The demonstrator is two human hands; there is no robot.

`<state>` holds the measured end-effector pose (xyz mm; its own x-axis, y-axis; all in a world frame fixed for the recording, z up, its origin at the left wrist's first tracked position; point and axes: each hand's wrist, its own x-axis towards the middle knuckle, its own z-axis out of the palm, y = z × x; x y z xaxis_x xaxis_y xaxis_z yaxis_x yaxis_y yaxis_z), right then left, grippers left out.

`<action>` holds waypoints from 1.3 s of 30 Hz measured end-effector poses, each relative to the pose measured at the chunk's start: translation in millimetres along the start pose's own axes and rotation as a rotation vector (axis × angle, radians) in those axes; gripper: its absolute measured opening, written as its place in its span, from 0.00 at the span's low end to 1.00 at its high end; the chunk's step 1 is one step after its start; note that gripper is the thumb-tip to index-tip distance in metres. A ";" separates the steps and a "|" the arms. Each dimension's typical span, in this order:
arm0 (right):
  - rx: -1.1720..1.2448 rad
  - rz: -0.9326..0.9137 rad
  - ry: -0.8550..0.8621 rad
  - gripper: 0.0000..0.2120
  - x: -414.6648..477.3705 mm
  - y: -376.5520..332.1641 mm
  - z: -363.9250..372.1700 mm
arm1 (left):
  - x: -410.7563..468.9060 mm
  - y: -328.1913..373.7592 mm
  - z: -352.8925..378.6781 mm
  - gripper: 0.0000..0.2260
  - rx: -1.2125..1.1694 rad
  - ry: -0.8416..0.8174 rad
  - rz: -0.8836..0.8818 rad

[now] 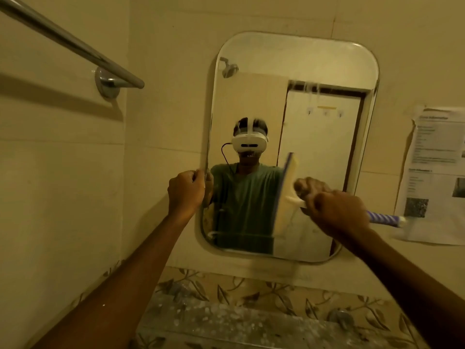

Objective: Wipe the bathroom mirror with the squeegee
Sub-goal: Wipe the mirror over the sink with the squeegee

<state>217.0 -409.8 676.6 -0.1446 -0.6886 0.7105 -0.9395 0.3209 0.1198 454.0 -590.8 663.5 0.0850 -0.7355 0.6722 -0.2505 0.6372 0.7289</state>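
Beige tiles (163,96) surround the mirror (289,71). Left hand (186,190) fingers grip its edge; right hand (337,212) fingers clench the squeegee (286,192). A tilted blade may leave streaks; hard pressure could shift the mirror.

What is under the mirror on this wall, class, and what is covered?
Below the mirror: plain cream wall, then a band of leaf-patterned tiles and a speckled ledge. The left forearm and right forearm cover the band's two ends, so what lies there cannot be seen.
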 end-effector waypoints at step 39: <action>0.038 0.051 -0.028 0.15 73.9 26.0 -73.7 | 86.0 103.9 -12.0 0.21 -0.256 -0.006 -0.006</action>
<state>204.9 -404.4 783.3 -0.2006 -0.6901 0.6953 -0.9418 0.3314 0.0572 446.9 -585.1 798.6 0.0803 -0.7403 0.6675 0.0022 0.6698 0.7425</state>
